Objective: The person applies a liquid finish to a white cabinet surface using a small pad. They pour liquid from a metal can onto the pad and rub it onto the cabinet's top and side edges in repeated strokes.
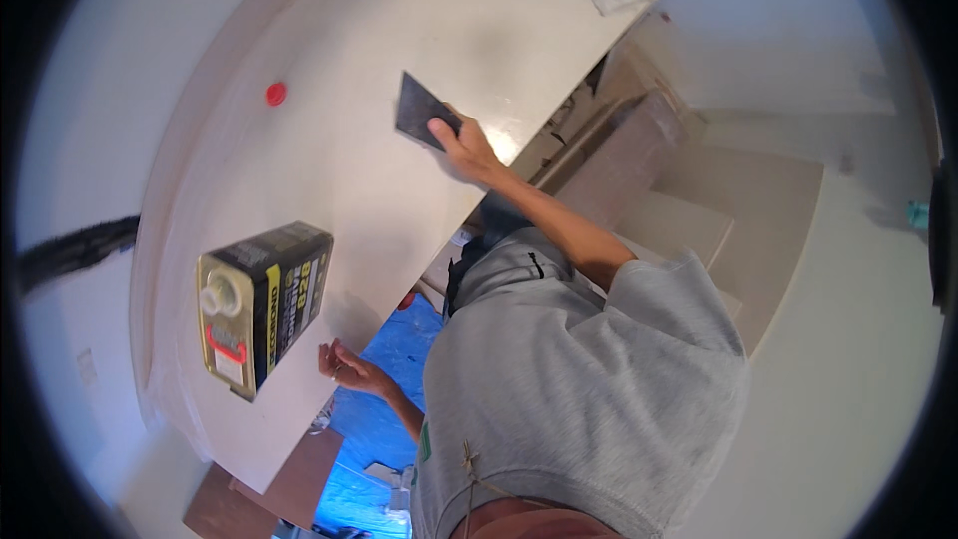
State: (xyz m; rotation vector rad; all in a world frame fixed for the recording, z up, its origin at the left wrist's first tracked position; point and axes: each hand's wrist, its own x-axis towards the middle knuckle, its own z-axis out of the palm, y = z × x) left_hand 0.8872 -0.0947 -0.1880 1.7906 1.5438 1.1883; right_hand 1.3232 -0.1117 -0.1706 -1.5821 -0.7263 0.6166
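A pale board surface (pixel 369 190) runs diagonally through the view. My right hand (pixel 465 148) grips a thin dark rectangular scraper (pixel 415 108) over its middle. At the lower left is a gold-and-black rectangular tin (pixel 264 309) with a red handle and an uncapped white spout. My left hand (pixel 354 364) is beside the tin at the board's near edge, palm up with fingers loosely bent and apart, holding nothing I can see. A red cap (pixel 276 94) lies on the board at the upper left.
My body in a grey T-shirt stands along the board's right edge. Below are a blue sheet (pixel 396 324) and brown panels (pixel 218 499). A long wrapped roll (pixel 629 150) and pale panels (pixel 674 230) lie to the right. Walls surround both sides, with a black streak (pixel 80 248) on the left.
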